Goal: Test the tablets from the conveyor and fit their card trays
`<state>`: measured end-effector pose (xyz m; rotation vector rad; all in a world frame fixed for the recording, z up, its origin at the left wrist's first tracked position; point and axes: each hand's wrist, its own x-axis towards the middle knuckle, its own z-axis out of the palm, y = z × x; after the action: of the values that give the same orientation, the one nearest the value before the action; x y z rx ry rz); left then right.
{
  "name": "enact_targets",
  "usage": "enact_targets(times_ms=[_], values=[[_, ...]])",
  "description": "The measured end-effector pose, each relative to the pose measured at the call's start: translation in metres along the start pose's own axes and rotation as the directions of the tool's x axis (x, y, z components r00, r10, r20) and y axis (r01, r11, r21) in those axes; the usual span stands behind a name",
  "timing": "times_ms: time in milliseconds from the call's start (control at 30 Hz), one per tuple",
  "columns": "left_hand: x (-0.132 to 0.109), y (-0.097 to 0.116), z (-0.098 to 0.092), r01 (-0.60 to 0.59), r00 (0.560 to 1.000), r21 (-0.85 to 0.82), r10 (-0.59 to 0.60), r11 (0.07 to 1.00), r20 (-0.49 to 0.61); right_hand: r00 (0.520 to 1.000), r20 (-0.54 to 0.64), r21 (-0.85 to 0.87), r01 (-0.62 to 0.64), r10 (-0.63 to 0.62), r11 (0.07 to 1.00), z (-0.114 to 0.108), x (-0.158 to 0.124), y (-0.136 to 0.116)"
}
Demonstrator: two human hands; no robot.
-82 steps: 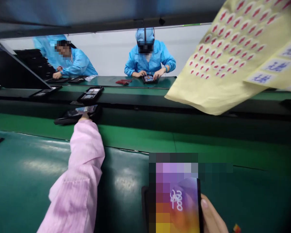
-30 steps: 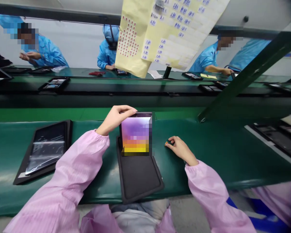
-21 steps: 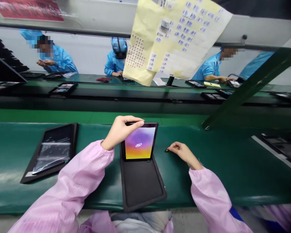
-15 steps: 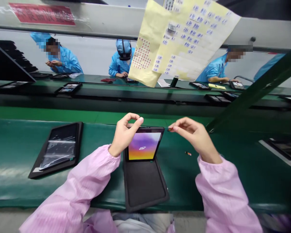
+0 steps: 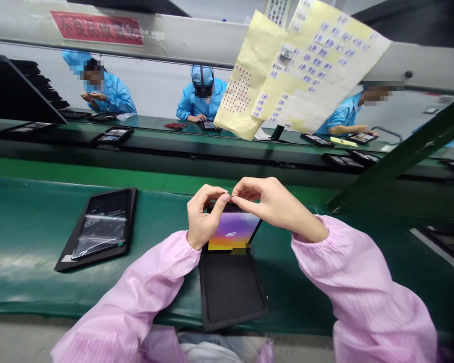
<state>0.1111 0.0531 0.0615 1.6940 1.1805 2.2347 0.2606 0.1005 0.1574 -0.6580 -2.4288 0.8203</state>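
Note:
My left hand (image 5: 207,216) is closed in a pinch above the upper left corner of a lit tablet (image 5: 229,233). What its fingertips hold, if anything, cannot be made out. Fingertip to fingertip with it, my right hand (image 5: 264,202) pinches a tiny piece with a yellow glint, too small to name. The tablet leans upright with a purple-to-yellow screen, its top partly hidden by my hands. At its foot, a black padded tray (image 5: 232,292) lies flat toward me.
To the left, another tablet (image 5: 103,222) under clear film rests on a black tray (image 5: 66,258). Yellow sheets (image 5: 287,70) hang overhead. A green slanted post (image 5: 397,156) stands at right. Across the far bench, people in blue handle devices.
My right hand has moved left to meet my left hand above the tablet. My right forearm now covers the spot where a small orange piece lay. The view has shifted slightly.

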Motion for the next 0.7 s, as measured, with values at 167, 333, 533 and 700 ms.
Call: enact_targets(times_ms=[167, 333, 533, 700], values=[[0.0, 0.003, 0.001, -0.12, 0.993, 0.131, 0.12, 0.984, 0.01, 0.998, 0.042, 0.011, 0.036, -0.036, 0.999, -0.001, -0.001, 0.002], [-0.003, 0.004, 0.002, -0.112, 0.994, 0.138, 0.112, 0.984, 0.01, 0.994, -0.003, -0.08, 0.11, -0.11, 0.991, 0.002, -0.004, 0.003], [-0.003, 0.001, 0.001, -0.144, 0.99, 0.077, 0.142, 0.987, 0.025, 0.976, 0.003, -0.229, 0.215, -0.22, 0.95, 0.011, -0.01, 0.007], [-0.001, 0.001, 0.002, -0.154, 0.988, 0.079, 0.155, 0.985, -0.004, 0.974, 0.008, -0.295, 0.218, -0.226, 0.93, 0.016, -0.011, 0.009]])
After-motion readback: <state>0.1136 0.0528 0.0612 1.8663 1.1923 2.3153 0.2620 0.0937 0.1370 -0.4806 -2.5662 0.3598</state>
